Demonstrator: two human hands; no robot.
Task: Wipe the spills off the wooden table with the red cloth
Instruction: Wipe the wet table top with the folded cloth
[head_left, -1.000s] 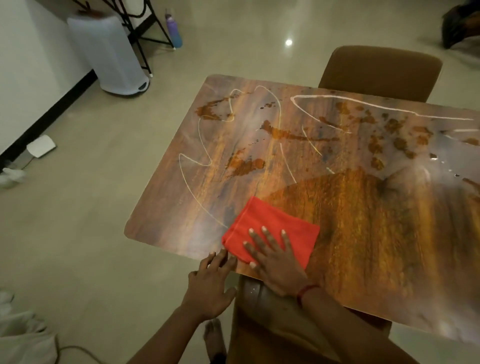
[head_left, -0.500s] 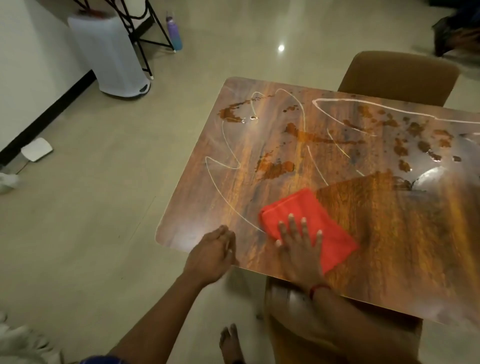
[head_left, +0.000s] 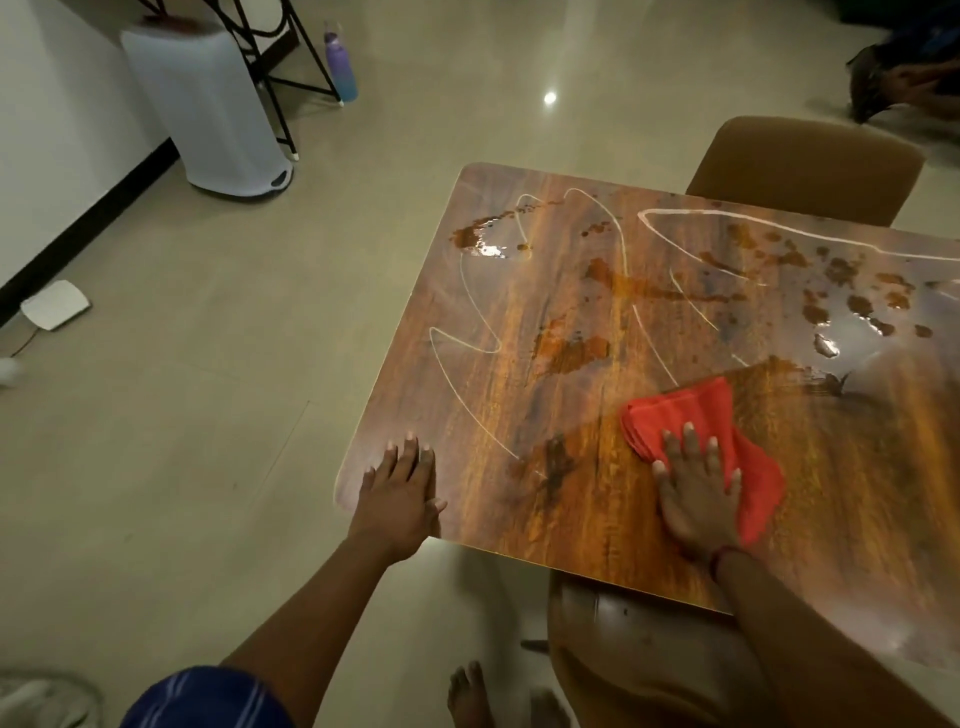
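Note:
The wooden table (head_left: 483, 395) carries brown spills (head_left: 569, 353) and thin white streaks across its far and middle parts. A folded red cloth (head_left: 691, 410) lies near the table's front edge, right of centre. My right hand (head_left: 698, 493) presses flat on the cloth with fingers spread. My left hand (head_left: 400, 488) rests flat on the table's near left corner, holding nothing. A dark smear (head_left: 556, 462) sits between the two hands.
A brown chair (head_left: 805, 166) stands at the table's far side and another chair (head_left: 649, 654) is tucked under the near edge. A white bin (head_left: 208, 109), a black stand and a purple bottle (head_left: 340, 62) are on the floor at the far left. My bare feet show below.
My right hand has slid the red cloth to the right along the table's front part. My left hand moved from the table's edge onto its near left corner and flattened.

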